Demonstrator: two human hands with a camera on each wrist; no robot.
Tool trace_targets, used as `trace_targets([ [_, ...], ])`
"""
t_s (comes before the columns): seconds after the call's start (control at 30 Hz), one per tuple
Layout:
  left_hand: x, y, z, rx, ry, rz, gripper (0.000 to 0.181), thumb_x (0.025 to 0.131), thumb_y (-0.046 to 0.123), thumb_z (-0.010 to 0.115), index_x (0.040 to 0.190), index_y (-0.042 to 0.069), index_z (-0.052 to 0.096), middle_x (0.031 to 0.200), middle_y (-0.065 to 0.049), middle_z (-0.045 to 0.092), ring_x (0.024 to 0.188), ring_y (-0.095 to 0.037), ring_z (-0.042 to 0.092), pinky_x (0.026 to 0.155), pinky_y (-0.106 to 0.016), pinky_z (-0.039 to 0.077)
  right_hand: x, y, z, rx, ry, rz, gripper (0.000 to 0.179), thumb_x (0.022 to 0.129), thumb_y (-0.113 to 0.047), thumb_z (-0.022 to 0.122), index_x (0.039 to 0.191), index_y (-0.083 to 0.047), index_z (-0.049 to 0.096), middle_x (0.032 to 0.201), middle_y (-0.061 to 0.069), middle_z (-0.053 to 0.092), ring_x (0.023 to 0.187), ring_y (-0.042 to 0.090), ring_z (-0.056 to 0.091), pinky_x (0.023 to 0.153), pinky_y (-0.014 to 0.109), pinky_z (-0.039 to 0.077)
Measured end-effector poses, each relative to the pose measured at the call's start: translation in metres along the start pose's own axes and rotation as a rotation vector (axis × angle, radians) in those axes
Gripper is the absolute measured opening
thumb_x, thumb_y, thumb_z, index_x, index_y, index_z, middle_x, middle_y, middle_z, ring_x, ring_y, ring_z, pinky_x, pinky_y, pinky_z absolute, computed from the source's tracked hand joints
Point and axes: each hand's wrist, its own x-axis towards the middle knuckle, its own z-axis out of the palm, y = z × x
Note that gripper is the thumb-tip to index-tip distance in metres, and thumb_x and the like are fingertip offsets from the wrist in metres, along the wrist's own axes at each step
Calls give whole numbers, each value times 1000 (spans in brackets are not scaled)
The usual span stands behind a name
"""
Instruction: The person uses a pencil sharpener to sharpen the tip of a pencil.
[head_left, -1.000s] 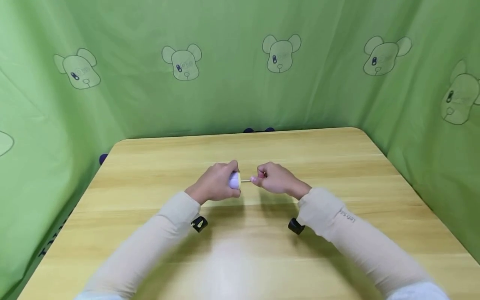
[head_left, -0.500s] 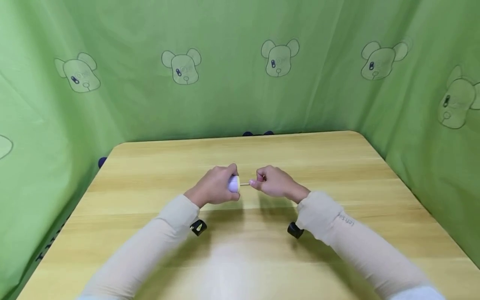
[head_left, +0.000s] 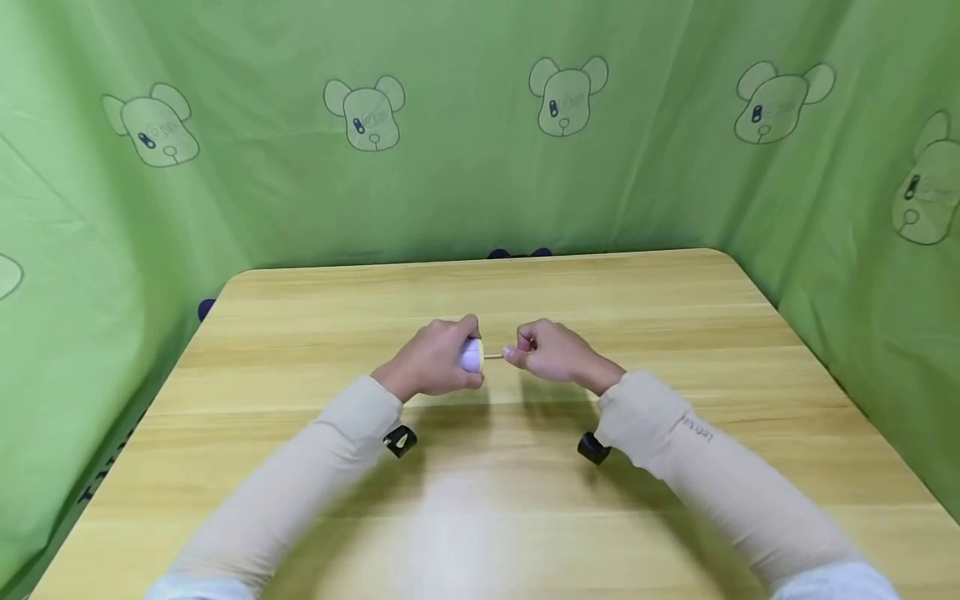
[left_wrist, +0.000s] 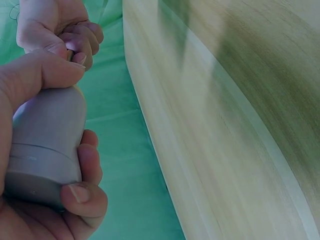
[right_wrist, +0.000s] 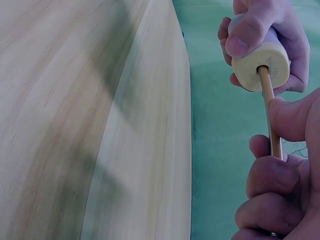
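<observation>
Over the middle of the table, my left hand [head_left: 431, 360] grips a lavender pencil sharpener [head_left: 471, 356], thumb on one side and fingers wrapped round the other. Its pale yellow end face [right_wrist: 246, 69] has a hole and points at my right hand [head_left: 553, 352]. A slim tan pencil [right_wrist: 267, 85] runs into that hole. Thumb and curled fingers of the right hand pinch the pencil a short way from the sharpener; its far end is hidden inside that hand. In the left wrist view the sharpener's rounded body [left_wrist: 47, 120] shows a seam and a darker base.
The light wood table [head_left: 480, 467] spreads beneath both hands, their shadows falling on it. Green curtain [head_left: 465, 192] with bear-head prints hangs behind and at both sides. A black wrist camera [head_left: 401, 441] sits below the left cuff, and another black camera [head_left: 593, 448] below the right.
The head view tips slightly, down and then back up. Both hands keep their hold on the sharpener and the pencil, with hardly any shift between them.
</observation>
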Motion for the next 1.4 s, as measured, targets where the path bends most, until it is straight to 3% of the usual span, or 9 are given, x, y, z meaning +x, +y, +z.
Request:
trace_targets([
  [0.73, -6, -4, 5, 2, 6, 4, 45, 73, 22, 81, 106, 8, 54, 86, -4, 61, 72, -16, 58, 59, -26, 49, -2, 2, 9, 6, 11, -23, 31, 95, -29, 61, 72, -10, 52, 57, -2, 42, 50, 12, 36, 48, 26, 31],
  [0.87, -2, -5, 1, -4, 18, 6, 44, 73, 22, 81, 104, 8, 54, 85, -4, 60, 72, -18, 58, 59, -26, 49, -2, 4, 5, 15, 60, -100, 26, 92, -26, 67, 75, -9, 58, 62, -1, 49, 54, 13, 40, 51, 28, 36],
  [1.07, -1, -7, -7, -30, -12, -32, 44, 72, 24, 82, 103, 9, 54, 83, -4, 60, 71, -18, 59, 58, -26, 50, -6, 9, 3, 25, 157, -282, 7, 86, -10, 73, 88, -9, 65, 84, 1, 61, 63, 15, 52, 58, 31, 46],
  [1.23, -3, -7, -12, -62, -21, -29, 42, 73, 24, 81, 101, 10, 53, 82, -5, 59, 70, -18, 58, 57, -26, 50, -8, 11, 7, -25, 300, -418, 7, 86, -6, 72, 85, -9, 66, 88, 1, 64, 70, 14, 54, 65, 36, 50],
  [1.4, -2, -7, -20, -95, -17, -35, 42, 74, 24, 81, 102, 10, 53, 83, -5, 60, 70, -19, 58, 57, -28, 50, -6, 12, 10, -118, 438, -515, 7, 84, -7, 75, 87, -9, 68, 86, -1, 66, 72, 11, 59, 67, 33, 51],
])
